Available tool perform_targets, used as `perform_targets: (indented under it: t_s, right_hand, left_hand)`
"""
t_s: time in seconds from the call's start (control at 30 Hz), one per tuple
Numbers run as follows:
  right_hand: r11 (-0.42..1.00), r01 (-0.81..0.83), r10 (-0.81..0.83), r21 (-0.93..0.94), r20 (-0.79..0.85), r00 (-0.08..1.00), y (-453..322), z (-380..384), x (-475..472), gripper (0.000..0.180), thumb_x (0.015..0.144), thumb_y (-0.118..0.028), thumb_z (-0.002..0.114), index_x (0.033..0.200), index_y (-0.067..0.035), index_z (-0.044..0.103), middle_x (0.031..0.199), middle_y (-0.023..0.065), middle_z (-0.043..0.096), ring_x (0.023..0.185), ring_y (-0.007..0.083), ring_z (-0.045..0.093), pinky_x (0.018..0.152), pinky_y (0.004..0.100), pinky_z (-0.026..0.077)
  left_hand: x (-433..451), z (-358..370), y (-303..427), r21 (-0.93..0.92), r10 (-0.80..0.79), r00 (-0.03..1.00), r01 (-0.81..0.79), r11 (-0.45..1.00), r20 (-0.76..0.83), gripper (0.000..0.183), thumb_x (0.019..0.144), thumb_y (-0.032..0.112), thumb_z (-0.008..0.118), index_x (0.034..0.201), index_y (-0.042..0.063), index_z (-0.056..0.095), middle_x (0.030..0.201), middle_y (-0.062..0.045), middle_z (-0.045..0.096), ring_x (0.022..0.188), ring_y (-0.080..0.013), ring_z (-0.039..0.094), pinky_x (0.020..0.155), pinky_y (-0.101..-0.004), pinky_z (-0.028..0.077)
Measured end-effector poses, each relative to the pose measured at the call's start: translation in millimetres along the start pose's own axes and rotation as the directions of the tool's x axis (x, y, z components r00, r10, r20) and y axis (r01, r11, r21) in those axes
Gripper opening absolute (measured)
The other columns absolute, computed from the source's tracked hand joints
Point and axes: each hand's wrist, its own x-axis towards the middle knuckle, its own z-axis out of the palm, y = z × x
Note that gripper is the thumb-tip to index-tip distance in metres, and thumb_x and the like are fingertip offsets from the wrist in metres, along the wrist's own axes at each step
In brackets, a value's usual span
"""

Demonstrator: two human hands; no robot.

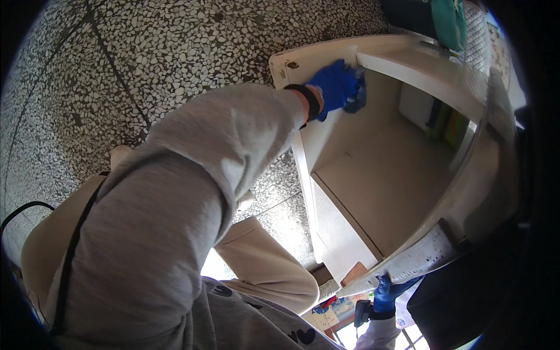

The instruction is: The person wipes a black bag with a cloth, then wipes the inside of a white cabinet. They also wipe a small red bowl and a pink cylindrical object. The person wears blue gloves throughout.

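My left hand [334,89], in a blue glove with a black wristband, presses a crumpled darker blue cloth [356,99] against the inner side of a white cabinet [321,57]. Motion blurs the cloth's outline. At lower right my right hand [389,293], also blue-gloved, grips the scuffed white edge panel [420,260] of the same cabinet, its thumb over the rim. A dark boxy device [362,313] sits at that wrist. Between the two hands lies the cabinet's open compartment, with a bare inner board [389,175].
Deep in the compartment stand a white item [414,105] and green items [446,124]. A teal cloth [450,24] and a quilted pale item [477,39] are at upper right. Speckled terrazzo floor [197,43] spreads at left. My bent knee [271,262] is close to the cabinet.
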Motion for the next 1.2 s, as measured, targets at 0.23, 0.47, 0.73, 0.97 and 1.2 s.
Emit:
perform_targets:
  t_s: [0.23, 0.47, 0.73, 0.97, 1.2]
  right_hand:
    - [0.992, 0.113, -0.109, -0.049, 0.077, 0.991, 8, -6, 8, 0.101, 0.07, -0.042, 0.077, 0.14, 0.0, 0.019, 0.135, 0.0218, 0.036, 0.122, 0.0334, 0.042, 0.104, 0.0461, 0.033]
    - [0.955, 0.293, -0.288, -0.04, 0.087, 0.954, 25, 4, 15, 0.087, 0.073, -0.036, 0.076, 0.134, 0.0, 0.027, 0.129, 0.0191, 0.04, 0.115, 0.0311, 0.045, 0.1, 0.0432, 0.036]
    - [0.933, 0.359, -0.356, -0.016, 0.083, 0.931, 34, 10, 20, 0.07, 0.077, -0.029, 0.075, 0.128, 0.0, 0.037, 0.121, 0.0161, 0.045, 0.107, 0.0285, 0.048, 0.095, 0.0399, 0.038]
    - [0.927, 0.374, -0.375, 0.021, 0.084, 0.923, 44, 8, 19, 0.056, 0.08, -0.023, 0.075, 0.122, 0.0, 0.045, 0.115, 0.0135, 0.049, 0.1, 0.0262, 0.051, 0.091, 0.037, 0.041]
    - [0.867, 0.495, -0.486, -0.062, 0.117, 0.866, -12, 18, 32, 0.054, 0.076, -0.016, 0.078, 0.122, -0.003, 0.054, 0.119, 0.0128, 0.058, 0.105, 0.0273, 0.058, 0.099, 0.0368, 0.041]
  left_hand:
    - [5, -24, -28, 0.046, -0.075, 0.995, 0.078, 0.996, -0.072, 0.047, 0.085, 0.036, 0.062, 0.125, 0.012, 0.055, 0.135, -0.011, 0.047, 0.13, -0.0281, 0.036, 0.104, -0.0615, 0.023]
    - [-41, -39, -52, -0.796, -0.423, 0.895, 0.154, 0.586, -0.139, 0.025, 0.093, 0.023, 0.048, 0.112, 0.015, 0.062, 0.093, -0.009, 0.068, 0.079, -0.0262, 0.064, 0.075, -0.0353, 0.051]
    - [-62, -40, -66, -0.108, -0.087, 0.946, 0.055, 0.993, -0.312, 0.037, 0.086, 0.011, 0.049, 0.122, 0.018, 0.053, 0.12, -0.006, 0.058, 0.096, -0.0301, 0.062, 0.075, -0.0426, 0.052]
    - [19, -47, -51, -0.381, -0.399, 0.915, 0.389, 0.838, 0.057, 0.034, 0.087, 0.014, 0.051, 0.12, 0.017, 0.054, 0.117, -0.014, 0.061, 0.093, -0.0365, 0.062, 0.085, -0.0443, 0.048]
    - [-104, -33, -24, -0.109, -0.158, 0.966, 0.138, 0.984, -0.203, 0.045, 0.084, 0.008, 0.05, 0.128, 0.015, 0.047, 0.101, -0.017, 0.061, 0.085, -0.0363, 0.061, 0.07, -0.0446, 0.051]
